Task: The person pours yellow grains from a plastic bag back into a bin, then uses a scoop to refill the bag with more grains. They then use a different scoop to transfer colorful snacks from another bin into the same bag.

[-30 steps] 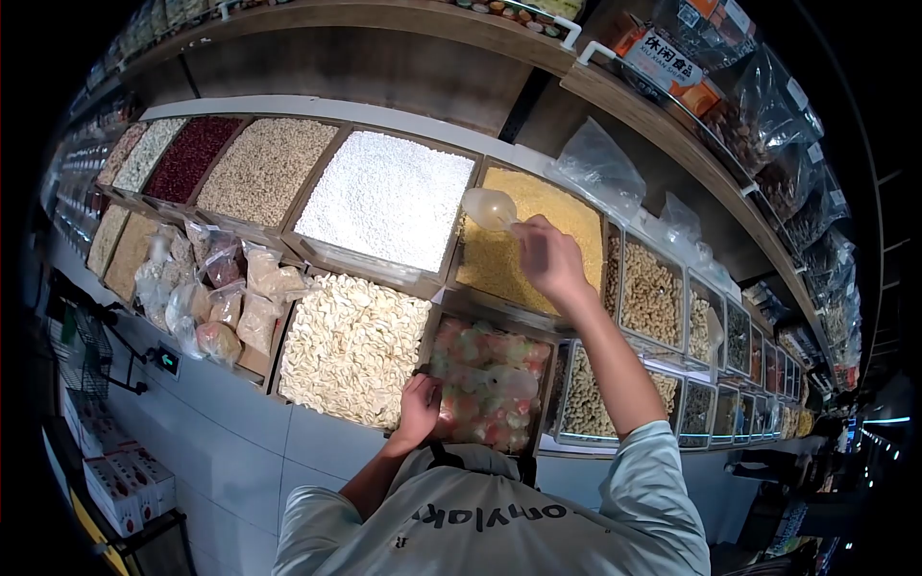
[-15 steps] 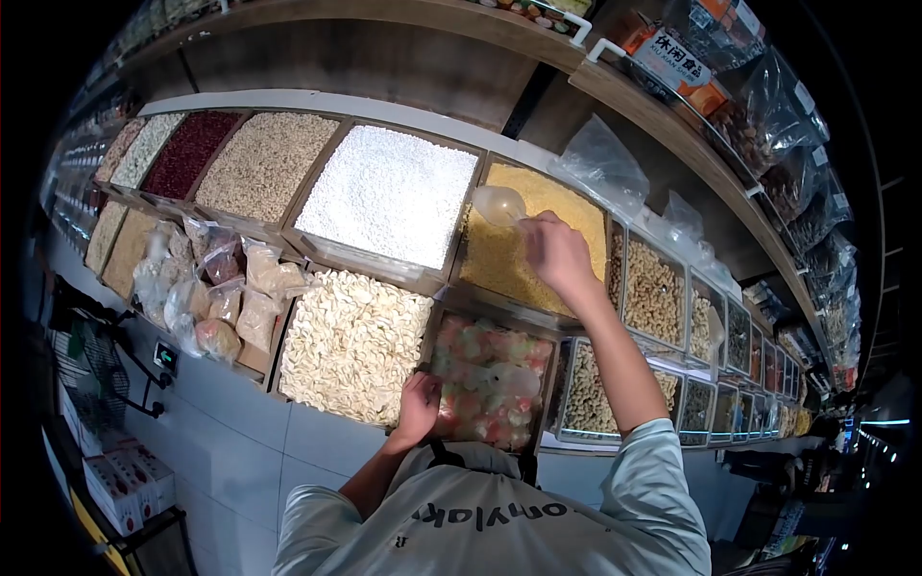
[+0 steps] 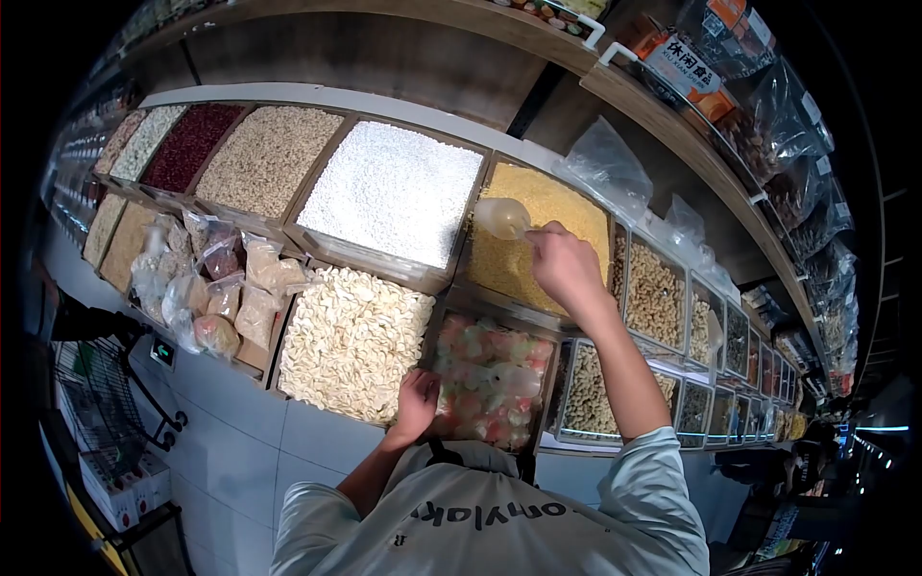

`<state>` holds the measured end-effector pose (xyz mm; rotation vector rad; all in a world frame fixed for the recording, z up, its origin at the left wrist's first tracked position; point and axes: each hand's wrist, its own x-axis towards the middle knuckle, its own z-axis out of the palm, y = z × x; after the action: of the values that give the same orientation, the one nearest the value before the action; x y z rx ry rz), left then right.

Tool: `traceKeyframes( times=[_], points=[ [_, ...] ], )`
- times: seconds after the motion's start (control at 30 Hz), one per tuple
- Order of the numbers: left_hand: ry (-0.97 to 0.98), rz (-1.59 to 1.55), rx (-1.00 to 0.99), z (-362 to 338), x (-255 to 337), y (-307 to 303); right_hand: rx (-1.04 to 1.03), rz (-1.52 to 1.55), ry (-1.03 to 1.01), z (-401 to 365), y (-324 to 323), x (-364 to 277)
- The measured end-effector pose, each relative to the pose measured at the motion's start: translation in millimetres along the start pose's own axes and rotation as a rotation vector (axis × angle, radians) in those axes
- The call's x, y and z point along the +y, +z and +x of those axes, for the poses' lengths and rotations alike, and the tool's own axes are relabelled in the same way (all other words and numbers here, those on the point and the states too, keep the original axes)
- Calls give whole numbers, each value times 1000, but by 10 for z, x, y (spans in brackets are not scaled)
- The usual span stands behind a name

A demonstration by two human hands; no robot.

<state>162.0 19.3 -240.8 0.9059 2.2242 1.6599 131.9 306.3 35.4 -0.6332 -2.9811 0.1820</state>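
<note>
My right hand (image 3: 565,267) is closed around the handle of a translucent plastic scoop (image 3: 503,219). The scoop's bowl points left, over a bin of fine yellow grain (image 3: 519,272) that looks like millet. Down by my body, my left hand (image 3: 418,403) has its fingers curled in at the divider between two lower bins. What those fingers hold, if anything, is hidden. On its left lies a bin of pale dried slices (image 3: 355,346); on its right, a bin of red and green wrapped pieces (image 3: 490,374) with a clear scoop-like piece on top.
White granules (image 3: 389,187) fill the bin left of the yellow grain, with beige grain (image 3: 267,158) and dark red beans (image 3: 192,146) beyond. Filled plastic bags (image 3: 226,298) are heaped below them. Clear bins (image 3: 653,293) run off to the right. A wooden shelf (image 3: 663,125) overhangs the back.
The scoop and my right hand have shifted slightly right and down over the yellow grain. My left hand has stayed in place. A shopping cart at the far left shows further into view.
</note>
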Motion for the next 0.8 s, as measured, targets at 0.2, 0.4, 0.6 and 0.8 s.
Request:
traceKeyframes(
  times=[0.2, 0.4, 0.6, 0.8],
  points=[
    [10, 4, 8, -12, 26, 35, -33, 41, 16, -89, -9, -75],
    [-1, 11, -8, -23, 18, 46, -115, 8, 43, -138, -100, -76],
    [5, 25, -24, -19, 30, 37, -59, 7, -1, -231, 68, -22],
    [-6, 23, -35, -3, 96, 21, 27, -2, -104, -318, 9, -58]
  ],
)
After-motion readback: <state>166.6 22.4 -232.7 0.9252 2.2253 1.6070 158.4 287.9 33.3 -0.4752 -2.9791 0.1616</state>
